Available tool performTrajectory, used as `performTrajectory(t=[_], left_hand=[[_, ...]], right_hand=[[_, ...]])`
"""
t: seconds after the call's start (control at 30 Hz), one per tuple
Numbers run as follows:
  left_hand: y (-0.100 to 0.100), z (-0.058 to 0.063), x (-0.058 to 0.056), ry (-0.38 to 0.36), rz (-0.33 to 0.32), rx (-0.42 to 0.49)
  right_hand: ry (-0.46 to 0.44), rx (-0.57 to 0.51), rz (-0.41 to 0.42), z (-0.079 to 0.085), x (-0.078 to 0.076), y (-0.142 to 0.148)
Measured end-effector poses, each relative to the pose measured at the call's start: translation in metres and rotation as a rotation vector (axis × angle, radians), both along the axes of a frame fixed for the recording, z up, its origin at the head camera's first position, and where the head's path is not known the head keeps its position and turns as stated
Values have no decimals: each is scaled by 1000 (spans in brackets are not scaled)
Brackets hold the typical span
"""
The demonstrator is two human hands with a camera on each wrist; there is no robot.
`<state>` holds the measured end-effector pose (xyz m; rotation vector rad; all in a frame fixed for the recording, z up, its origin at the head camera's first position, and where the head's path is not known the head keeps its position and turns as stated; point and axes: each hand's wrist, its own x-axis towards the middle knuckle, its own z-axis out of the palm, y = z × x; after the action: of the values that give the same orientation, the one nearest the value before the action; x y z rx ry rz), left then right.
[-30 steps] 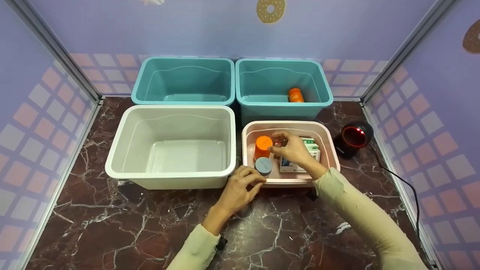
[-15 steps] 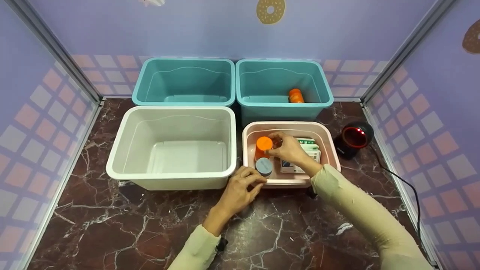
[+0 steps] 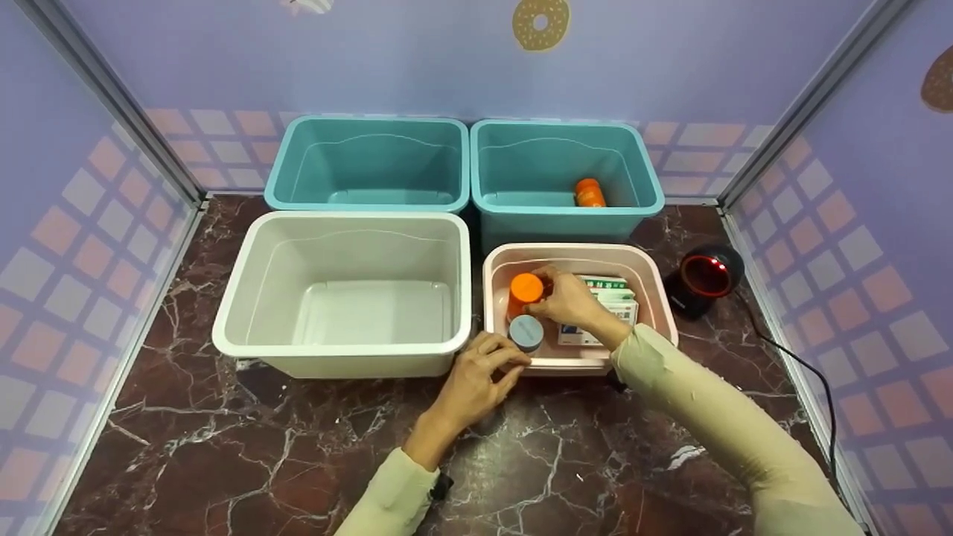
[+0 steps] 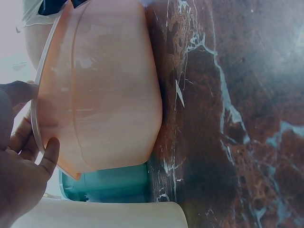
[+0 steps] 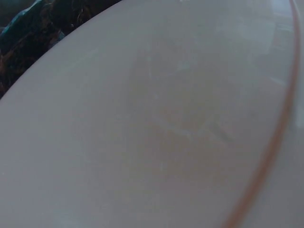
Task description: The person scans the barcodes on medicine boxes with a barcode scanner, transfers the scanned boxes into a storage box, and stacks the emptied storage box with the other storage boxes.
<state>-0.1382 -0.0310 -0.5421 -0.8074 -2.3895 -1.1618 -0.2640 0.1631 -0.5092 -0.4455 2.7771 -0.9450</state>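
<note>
In the head view my right hand (image 3: 572, 300) reaches into the pink bin (image 3: 655, 279), its fingers and thumb round the right side of an upright bottle with an orange cap (image 3: 526, 287). A bottle with a grey cap (image 3: 526, 332) stands just in front of it. White and green medicine boxes (image 3: 619, 307) lie partly under my right hand. My left hand (image 3: 476, 380) holds the bin's near left corner; in the left wrist view the thumb (image 4: 50, 154) lies outside the rim and the fingers inside. Only the pale bin wall (image 5: 156, 123) fills the right wrist view, with no hand showing.
A large white bin (image 3: 342, 348) stands left of the pink one. Behind are two teal bins; the right teal bin (image 3: 566, 212) holds an orange bottle (image 3: 590, 193). A black scanner (image 3: 703, 279) with a red light and a cable stands at right on the dark marbled table (image 3: 298, 447).
My right hand has moved a little left, off the boxes and closer round the orange-capped bottle. My left hand has stayed at the bin corner.
</note>
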Motion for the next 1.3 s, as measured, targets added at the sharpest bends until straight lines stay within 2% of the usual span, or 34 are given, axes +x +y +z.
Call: performTrajectory(t=[0.23, 0.53, 0.87, 1.1, 1.3], left_hand=[[0, 0, -1, 14, 3, -2], [1, -1, 0, 24, 6, 0], [0, -2, -1, 36, 2, 10], [1, -2, -1, 49, -7, 26], [1, -1, -1, 45, -5, 15]], right_hand=[[42, 41, 4, 1, 0, -1], [35, 35, -16, 0, -1, -1], [-6, -12, -49, 8, -1, 5], [-46, -102, -59, 17, 0, 13], [-56, -130, -95, 22, 1, 21]])
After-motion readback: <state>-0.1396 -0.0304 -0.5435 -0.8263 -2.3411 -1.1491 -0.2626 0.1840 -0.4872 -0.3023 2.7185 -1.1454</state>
